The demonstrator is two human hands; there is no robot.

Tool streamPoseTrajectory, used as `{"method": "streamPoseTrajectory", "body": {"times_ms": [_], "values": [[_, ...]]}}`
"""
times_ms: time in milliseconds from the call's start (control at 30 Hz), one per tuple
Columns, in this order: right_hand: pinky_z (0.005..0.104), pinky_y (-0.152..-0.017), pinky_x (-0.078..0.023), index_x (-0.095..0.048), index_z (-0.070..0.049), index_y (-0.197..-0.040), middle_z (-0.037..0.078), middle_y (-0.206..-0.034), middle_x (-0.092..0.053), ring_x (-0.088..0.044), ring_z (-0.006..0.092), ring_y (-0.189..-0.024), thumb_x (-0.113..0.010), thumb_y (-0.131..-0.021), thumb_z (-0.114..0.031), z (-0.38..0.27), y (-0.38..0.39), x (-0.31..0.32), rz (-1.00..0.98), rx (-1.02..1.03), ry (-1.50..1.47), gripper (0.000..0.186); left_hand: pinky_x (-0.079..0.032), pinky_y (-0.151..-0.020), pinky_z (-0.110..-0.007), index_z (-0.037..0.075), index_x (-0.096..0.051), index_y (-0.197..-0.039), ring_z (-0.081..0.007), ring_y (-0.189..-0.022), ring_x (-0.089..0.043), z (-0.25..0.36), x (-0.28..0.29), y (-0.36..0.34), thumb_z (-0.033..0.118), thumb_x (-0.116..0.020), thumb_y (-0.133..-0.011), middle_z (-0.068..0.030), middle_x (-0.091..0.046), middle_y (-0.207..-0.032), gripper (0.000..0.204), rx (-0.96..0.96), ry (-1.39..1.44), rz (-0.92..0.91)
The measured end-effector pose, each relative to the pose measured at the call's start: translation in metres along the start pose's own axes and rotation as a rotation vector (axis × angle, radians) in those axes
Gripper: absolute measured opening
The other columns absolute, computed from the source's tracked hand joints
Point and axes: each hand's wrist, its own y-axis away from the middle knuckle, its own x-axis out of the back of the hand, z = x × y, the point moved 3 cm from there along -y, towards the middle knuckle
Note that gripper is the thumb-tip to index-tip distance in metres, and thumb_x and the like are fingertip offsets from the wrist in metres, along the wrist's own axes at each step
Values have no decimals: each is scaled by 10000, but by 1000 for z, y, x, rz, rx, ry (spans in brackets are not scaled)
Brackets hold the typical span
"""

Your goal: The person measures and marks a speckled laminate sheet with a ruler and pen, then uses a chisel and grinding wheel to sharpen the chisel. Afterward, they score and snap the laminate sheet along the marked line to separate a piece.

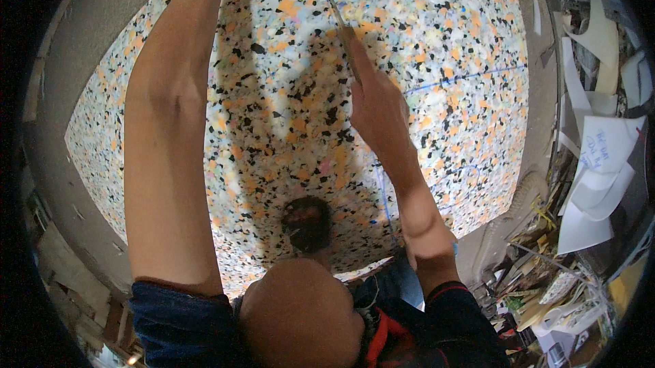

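A large sheet of speckled foam (273, 129), white with orange and black chips, spreads beneath my arms. My right hand (379, 105) is closed round the handle of a long, thin-bladed knife (331, 1). Its blade points away from me over the sheet and runs to the top edge of the picture. Whether the blade touches the foam or cuts into it, I cannot tell. My left arm (167, 129) stretches far forward over the left part of the sheet, and its hand lies beyond the top edge.
Blue drawn lines (471, 79) cross the sheet's right part. A dark rounded thing (306, 223), its kind unclear, shows near me at the middle. Right of the sheet lie a heap of scraps and white curved sheet pieces (597, 180). Grey surface (51, 122) borders the left edge.
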Motion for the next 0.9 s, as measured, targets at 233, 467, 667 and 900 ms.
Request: {"method": "streamPoseTrajectory", "body": {"times_ms": [233,467,667,900], "values": [[428,-561,-466,-311,-186,-1551,183,-818,-630,-617,305,-661,-555,-960,-82,9,12,-8,53,33,-44,648,-492,-930,-474,-84,-580,-1254,-375,-1058,-637,-3,17,-6,570,-666,-835,-258,-672,-1123,781,118,-209,-184],[446,-499,-490,-167,-237,-1585,180,-824,-612,-644,323,-655,-559,-949,-77,-1,-16,-18,89,104,-8,764,-531,-836,-444,-93,-532,-1305,-324,-1002,-652,-24,26,-5,510,-750,-798,-229,-682,-1074,818,-92,-263,-197],[448,-545,-528,-167,-229,-1584,220,-925,-621,-661,347,-685,-529,-969,-84,17,58,-11,-58,-24,1,728,-528,-809,-412,-37,-568,-1299,-288,-959,-657,-27,29,-2,495,-753,-810,-192,-691,-1074,745,-40,-38,-183],[432,-579,-489,-286,-207,-1558,170,-796,-616,-600,309,-631,-568,-951,-74,13,0,-31,170,78,-1,682,-529,-846,-394,20,-584,-1308,-270,-1003,-657,-18,34,7,448,-749,-839,-163,-690,-1117,656,-72,62,-61]]}}
